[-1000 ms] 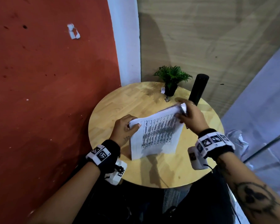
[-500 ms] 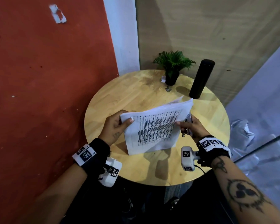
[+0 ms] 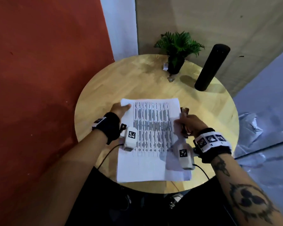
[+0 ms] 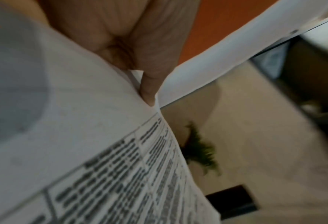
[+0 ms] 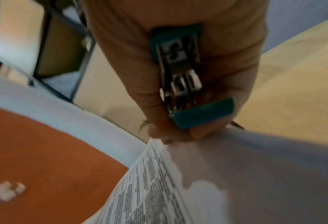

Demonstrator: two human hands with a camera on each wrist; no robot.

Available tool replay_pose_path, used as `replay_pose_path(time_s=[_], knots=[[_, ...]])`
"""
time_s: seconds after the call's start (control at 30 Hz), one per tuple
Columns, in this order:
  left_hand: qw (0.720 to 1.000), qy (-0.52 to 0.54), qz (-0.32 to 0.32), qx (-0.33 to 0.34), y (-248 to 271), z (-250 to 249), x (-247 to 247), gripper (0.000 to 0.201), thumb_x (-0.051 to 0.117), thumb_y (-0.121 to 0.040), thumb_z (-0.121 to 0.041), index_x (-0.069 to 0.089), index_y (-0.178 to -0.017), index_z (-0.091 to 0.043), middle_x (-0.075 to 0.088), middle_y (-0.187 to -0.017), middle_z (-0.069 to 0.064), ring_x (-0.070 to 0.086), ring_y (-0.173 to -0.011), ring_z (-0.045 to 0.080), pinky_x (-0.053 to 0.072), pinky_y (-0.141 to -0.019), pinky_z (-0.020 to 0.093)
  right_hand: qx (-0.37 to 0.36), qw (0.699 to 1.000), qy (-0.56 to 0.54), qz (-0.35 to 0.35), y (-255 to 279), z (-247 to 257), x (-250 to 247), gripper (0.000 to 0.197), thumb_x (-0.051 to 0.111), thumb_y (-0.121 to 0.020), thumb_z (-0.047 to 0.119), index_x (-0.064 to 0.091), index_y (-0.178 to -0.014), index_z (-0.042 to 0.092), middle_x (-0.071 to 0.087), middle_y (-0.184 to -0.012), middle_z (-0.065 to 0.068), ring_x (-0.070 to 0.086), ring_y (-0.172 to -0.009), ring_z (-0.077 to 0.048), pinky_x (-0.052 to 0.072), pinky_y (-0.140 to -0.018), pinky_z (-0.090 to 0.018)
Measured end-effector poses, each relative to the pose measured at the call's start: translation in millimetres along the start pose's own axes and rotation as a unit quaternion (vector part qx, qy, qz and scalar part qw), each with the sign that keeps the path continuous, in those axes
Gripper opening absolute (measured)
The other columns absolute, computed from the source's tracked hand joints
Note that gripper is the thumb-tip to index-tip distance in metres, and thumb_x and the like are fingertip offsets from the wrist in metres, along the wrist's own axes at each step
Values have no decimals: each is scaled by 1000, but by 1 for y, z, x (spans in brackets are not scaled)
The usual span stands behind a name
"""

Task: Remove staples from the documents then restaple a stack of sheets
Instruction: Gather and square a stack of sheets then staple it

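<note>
A stack of printed sheets lies lengthwise on the round wooden table, its near end reaching the table's front edge. My left hand pinches the far left corner; in the left wrist view the thumb presses on the top sheet with fingers below. My right hand is at the right edge of the sheets. It holds a teal and metal stapler in the palm, while its fingertips pinch the paper's edge. The stapler's end sticks out beyond the knuckles.
A small potted plant and a tall black cylinder stand at the table's far side. A small metal piece lies before the pot. A red wall is on the left, and crumpled plastic lies on the floor to the right.
The sheets were held up and tilted between both hands. Now they lie lower and flatter, drawn toward the near edge, and both hands have come back with them.
</note>
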State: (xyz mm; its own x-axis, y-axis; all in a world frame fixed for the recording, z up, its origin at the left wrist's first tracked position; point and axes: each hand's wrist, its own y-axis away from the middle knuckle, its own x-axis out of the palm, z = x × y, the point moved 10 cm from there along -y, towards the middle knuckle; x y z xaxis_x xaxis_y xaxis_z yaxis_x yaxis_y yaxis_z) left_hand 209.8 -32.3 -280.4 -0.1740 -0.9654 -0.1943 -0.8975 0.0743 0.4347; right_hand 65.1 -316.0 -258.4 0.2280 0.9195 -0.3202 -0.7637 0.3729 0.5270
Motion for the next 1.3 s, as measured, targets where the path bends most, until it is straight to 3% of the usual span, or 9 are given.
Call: replay_pose_path(time_s=[0.3, 0.43, 0.57, 0.67, 0.73, 0.83, 0.93, 1.13, 1.3], knots=[[989, -124, -28, -74, -64, 75, 5, 56, 67, -86, -27, 49, -134, -3, 55, -133, 15, 58, -114, 32, 47, -88, 34, 89, 993, 73, -34, -52, -55, 32, 22, 67, -81, 8, 50, -67, 6, 56, -54, -9, 53, -45, -22, 44, -48, -25], [991, -128, -24, -42, -80, 51, 15, 54, 62, -90, -25, 46, -136, -2, 53, -135, 14, 55, -119, 31, 44, -91, 34, 40, 989, 130, -61, -54, -28, 24, 14, 62, -86, 14, 56, -90, 2, 60, -85, -16, 53, -56, -25, 41, -47, -15], [998, -25, -8, -52, -68, 56, 17, 28, 58, -93, -16, 60, -115, 1, 73, -90, 14, 67, -79, 21, 46, -73, 25, 9, 985, 142, -93, -46, -27, 13, 31, 54, -92, 19, 53, -116, -1, 60, -97, -15, 48, -50, -16, 35, -39, -15], [998, 12, -25, -56, -46, 66, 2, 10, 58, -91, -8, 55, -101, -5, 57, -51, -1, 49, -42, 4, 39, -53, 20, -4, 983, 107, -150, -32, -34, -5, 35, 49, -93, 27, 50, -120, 4, 58, -94, -11, 51, -60, -23, 35, -61, -24], [998, -28, -52, -20, -28, 67, -7, 34, 66, -86, -4, 49, -115, -6, 58, -80, 9, 54, -60, 8, 43, -60, 21, 12, 986, 50, -155, -24, -49, -6, 34, 43, -94, 25, 46, -121, 4, 56, -95, -13, 56, -75, -30, 38, -65, -31], [985, -156, -21, 72, 0, 63, -1, 64, 76, -74, 0, 46, -131, -3, 50, -113, 10, 50, -99, 19, 42, -89, 28, 39, 991, -75, -108, -14, -72, 14, 22, 31, -98, 22, 39, -112, 7, 51, -81, -10, 53, -55, -25, 39, -48, -27], [926, -344, 68, 143, 15, 67, 26, 71, 81, -71, -11, 50, -135, -11, 46, -134, 19, 43, -125, 33, 34, -108, 40, 16, 998, -48, -34, -8, -69, 44, 15, 34, -98, 21, 40, -97, 7, 48, -70, -7, 51, -48, -18, 41, -51, -29], [875, -465, 70, 114, 19, 75, 34, 66, 71, -83, -22, 41, -142, -22, 27, -152, 16, 23, -138, 34, 19, -114, 37, -72, 967, 231, 75, 6, -35, 115, 23, 63, -83, 22, 50, -98, 10, 61, -104, -17, 60, -95, -31, 42, -70, -32], [872, -473, 68, 108, 20, 73, 35, 66, 71, -83, -23, 41, -142, -21, 26, -152, 15, 22, -139, 34, 18, -114, 36, -102, 944, 311, -33, -28, 18, 116, 36, 61, -85, 23, 51, -114, 4, 41, -125, -16, 53, -108, -35, 45, -88, -39]])
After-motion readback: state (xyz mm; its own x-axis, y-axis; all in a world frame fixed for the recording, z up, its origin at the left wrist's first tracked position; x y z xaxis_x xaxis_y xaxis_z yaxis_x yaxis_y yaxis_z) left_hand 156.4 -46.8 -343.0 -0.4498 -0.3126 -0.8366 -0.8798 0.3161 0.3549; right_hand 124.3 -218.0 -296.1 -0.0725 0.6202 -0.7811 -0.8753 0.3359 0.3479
